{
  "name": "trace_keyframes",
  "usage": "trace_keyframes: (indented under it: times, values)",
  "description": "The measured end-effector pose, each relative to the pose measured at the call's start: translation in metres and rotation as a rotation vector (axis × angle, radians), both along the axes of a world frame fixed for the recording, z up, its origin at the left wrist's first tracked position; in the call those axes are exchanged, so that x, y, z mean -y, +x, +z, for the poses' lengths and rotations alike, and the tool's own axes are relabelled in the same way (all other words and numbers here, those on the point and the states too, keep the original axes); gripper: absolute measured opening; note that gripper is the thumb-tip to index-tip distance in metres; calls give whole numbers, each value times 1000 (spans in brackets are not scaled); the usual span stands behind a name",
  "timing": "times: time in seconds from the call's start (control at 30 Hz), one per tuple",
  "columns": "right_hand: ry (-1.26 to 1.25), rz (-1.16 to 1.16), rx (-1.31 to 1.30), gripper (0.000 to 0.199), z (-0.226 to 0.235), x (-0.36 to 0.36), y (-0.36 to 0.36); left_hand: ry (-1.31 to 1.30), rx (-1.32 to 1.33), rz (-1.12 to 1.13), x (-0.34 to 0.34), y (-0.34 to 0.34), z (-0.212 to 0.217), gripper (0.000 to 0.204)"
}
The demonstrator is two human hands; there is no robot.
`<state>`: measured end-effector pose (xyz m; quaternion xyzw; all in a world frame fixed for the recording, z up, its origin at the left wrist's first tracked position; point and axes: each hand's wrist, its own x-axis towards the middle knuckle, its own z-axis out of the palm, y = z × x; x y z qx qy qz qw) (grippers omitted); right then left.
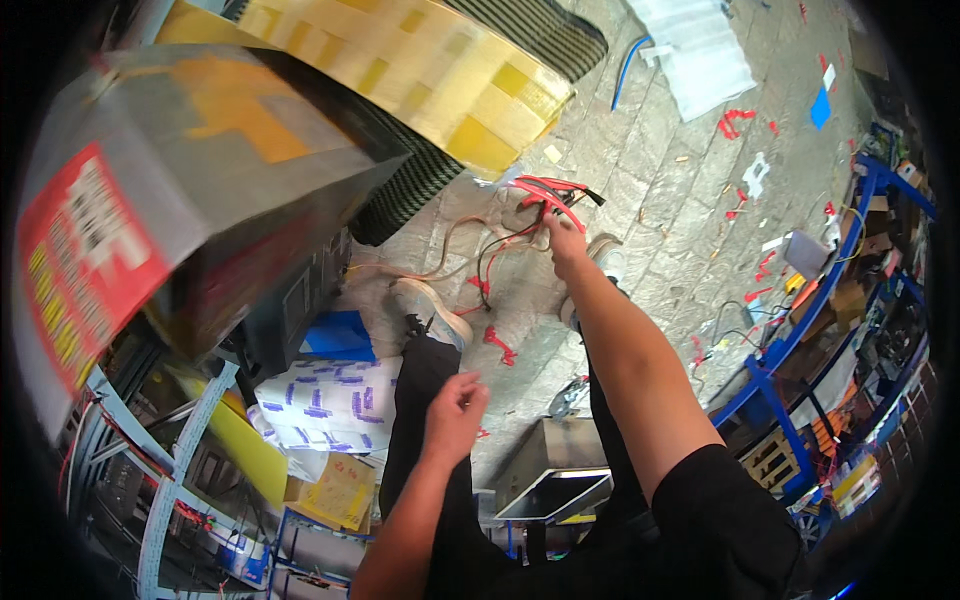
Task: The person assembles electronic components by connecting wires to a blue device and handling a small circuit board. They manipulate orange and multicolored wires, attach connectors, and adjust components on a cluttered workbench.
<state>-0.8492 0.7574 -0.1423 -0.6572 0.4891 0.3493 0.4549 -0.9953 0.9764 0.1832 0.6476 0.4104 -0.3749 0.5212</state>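
Observation:
My right hand (567,247) reaches out over the stone floor, its fingers closed around a bundle of red and black cables (552,190). Thinner cords, tan, red and black, trail from near it across the floor to the left. My left hand (456,412) hangs lower, in front of my left leg. Its fingers are loosely curled, and nothing shows in them. Just beyond the bundle is the end of a long yellow-taped carton (490,105). My shoes (432,310) stand on either side of the trailing cords.
A big grey box (190,130) with a red label fills the left, above a dark case. Nearby lie a white package with purple marks (330,405) and a metal box (555,465). Blue shelving (770,385) stands at right. Red scraps (735,125) and white wrap (695,55) litter the floor.

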Motion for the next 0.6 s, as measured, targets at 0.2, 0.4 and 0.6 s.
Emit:
trace_keyframes:
  times: [0.2,0.4,0.6]
  values:
    - [849,-486,43,19,74,14,22,-51,0,-123,42,16,-6,36]
    - [867,259,174,16,321,10,-31,-551,-306,947,44,56,17,77]
    - [1049,821,567,44,401,0,-48,-389,-111,980,16,32,53,44]
